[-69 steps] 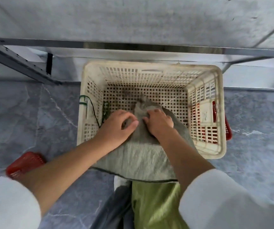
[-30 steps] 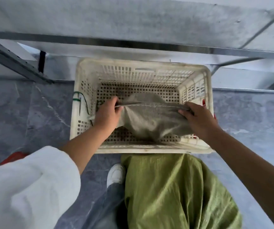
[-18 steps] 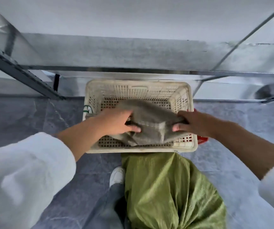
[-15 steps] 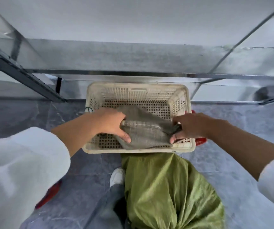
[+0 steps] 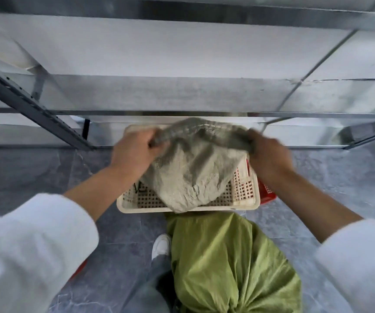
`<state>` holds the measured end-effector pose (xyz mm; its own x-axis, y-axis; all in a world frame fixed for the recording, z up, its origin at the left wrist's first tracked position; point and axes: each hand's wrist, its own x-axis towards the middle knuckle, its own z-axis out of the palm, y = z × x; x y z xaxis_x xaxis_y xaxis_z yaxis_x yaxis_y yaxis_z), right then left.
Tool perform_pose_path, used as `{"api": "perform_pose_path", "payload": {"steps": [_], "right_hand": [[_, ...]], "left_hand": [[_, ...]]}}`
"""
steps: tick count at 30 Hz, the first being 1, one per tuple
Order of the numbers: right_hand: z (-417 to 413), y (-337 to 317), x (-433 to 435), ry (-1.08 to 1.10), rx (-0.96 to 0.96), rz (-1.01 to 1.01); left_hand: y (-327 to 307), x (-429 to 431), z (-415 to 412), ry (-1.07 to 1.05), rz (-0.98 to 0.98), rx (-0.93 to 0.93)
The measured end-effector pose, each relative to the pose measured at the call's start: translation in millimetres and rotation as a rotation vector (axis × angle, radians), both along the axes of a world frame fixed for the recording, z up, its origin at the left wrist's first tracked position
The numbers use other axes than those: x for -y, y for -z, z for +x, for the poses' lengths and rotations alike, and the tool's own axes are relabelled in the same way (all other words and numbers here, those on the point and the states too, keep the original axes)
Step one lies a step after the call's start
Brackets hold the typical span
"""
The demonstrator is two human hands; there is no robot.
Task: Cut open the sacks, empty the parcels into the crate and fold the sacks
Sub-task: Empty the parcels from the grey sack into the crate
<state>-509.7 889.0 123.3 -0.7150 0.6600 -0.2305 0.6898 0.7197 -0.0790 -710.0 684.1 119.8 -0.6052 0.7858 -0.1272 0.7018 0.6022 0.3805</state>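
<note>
Now that the grey sack (image 5: pixel 191 177) has risen above the crate (image 5: pixel 182 208), left hand (image 5: pixel 134 152) and right hand (image 5: pixel 270 154) gripping its top corners, folding looks next.

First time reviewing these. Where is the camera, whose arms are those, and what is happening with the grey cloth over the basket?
There is no machine: one camera sits on a person's head and looks down, so the arms in white sleeves are the wearer's own. The left hand and right hand each grip the top edge of a grey sack, holding it up over a cream crate that stands on the grey floor before metal shelves. No parcels show in the part of the crate not hidden by the sack. Nearer the person lie a green bundle, probably another sack, and a white shoe. A red basket peeks out at the crate's right side.
</note>
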Motion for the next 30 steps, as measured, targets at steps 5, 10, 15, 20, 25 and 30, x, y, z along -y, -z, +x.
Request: {"api": "perform_pose_path", "payload": {"steps": [5,10,15,20,25,30], "right_hand": [[-2.3,-30.0,-7.9,0.191,-0.254,-0.054],[-3.7,-41.7,13.2,-0.108,-0.01,-0.137],[-14.4,-64.7,-6.9,0.131,-0.238,-0.093],[-13.8,-88.0,-4.6,0.29,-0.414,-0.115],[-18.4,-87.5,8.1,-0.043,-0.051,-0.15],[-36.5,-117.1,6.2,0.402,-0.511,-0.499]], "left_hand": [[-19.7,-1.9,-8.0,-0.184,0.208,0.038],[-43.1,-2.6,6.2,-0.002,0.01,0.127],[-61.8,-9.5,-1.1,-0.088,0.079,0.296],[-64.3,-5.0,-1.9,-0.167,0.209,0.231],[-80.6,-2.8,-5.9,-0.313,0.285,0.38],[-108.4,-3.1,-11.3,-0.337,0.304,0.614]]}}
